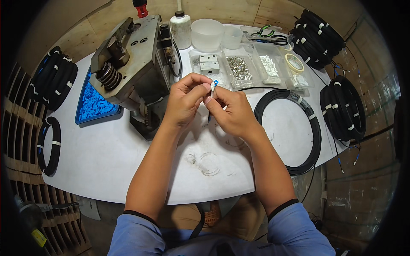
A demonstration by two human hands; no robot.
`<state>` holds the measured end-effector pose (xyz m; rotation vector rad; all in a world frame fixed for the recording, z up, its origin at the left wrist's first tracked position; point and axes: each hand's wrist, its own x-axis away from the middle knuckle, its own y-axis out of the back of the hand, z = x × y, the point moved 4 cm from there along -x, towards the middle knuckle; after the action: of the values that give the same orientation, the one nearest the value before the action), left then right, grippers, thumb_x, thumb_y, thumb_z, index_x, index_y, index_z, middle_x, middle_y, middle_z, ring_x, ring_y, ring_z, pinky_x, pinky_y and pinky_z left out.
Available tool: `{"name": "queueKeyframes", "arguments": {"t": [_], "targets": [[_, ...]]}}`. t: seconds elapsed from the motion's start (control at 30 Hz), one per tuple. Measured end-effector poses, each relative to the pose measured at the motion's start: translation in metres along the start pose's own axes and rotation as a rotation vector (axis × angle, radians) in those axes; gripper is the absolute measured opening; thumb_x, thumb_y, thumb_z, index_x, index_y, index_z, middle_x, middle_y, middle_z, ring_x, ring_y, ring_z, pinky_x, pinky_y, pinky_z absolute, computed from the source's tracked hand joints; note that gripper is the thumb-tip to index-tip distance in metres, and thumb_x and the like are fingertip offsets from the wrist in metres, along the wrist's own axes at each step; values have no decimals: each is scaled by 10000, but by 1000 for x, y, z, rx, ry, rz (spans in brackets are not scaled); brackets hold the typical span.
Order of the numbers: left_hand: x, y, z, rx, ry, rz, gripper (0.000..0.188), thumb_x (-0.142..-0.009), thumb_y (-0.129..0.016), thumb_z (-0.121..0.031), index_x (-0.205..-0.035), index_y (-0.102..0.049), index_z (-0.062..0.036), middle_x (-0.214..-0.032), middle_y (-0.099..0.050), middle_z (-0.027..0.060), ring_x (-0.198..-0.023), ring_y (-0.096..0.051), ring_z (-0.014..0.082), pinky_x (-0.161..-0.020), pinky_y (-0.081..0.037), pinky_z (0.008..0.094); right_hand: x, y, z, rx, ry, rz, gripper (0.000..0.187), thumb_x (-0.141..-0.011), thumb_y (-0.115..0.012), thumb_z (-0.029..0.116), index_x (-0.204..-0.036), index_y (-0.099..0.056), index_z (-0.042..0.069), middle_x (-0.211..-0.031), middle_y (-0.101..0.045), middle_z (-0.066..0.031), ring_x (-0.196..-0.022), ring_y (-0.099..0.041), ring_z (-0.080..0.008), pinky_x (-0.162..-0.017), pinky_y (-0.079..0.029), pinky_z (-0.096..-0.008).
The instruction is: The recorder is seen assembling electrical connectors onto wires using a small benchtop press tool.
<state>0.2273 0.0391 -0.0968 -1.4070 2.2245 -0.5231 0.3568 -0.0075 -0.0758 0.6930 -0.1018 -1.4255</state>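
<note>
Above the middle of the table, both my hands meet at a cable end (212, 90) with a pale sleeve and a small blue piece (215, 82) at its tip. My left hand (186, 101) pinches it from the left, thumb and forefinger closed near the tip. My right hand (232, 110) grips it just below, thumb pressed against it. A dark bit of cable shows beneath the fingers. From behind my right hand a thin black cable runs to a large black cable coil (316, 132) on the right. My fingers hide part of the cable end.
A heavy metal press (143, 64) stands left of my hands, beside a blue tray (99, 120) of small blue pieces. Behind are a clear box (252, 83) of metal terminals, a metal block (209, 65), tape (294, 63) and scissors (279, 40). Cable coils (344, 109) lie around the edges.
</note>
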Motion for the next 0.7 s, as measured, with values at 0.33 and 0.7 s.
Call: {"name": "queueKeyframes", "arguments": {"t": [0.33,0.7], "targets": [[-2,4,2,55,-45,18,166,-887,-594,28,-1052,-589,11,-969,-630,82,-867,-608,136,-756,-514,258,-1,1,1,-71,-16,-62,237,-900,-583,184,-752,-576,-1,-568,-586,-82,-489,-530,-137,-496,-420,-310],[0,0,-4,-13,-60,-11,180,-913,-596,0,-1090,-619,32,-987,-660,88,-866,-625,118,-769,-527,224,-3,-2,-5,-142,-42,-101,264,-921,-585,200,-749,-570,0,-587,-618,-88,-509,-574,-136,-503,-444,-299]]}}
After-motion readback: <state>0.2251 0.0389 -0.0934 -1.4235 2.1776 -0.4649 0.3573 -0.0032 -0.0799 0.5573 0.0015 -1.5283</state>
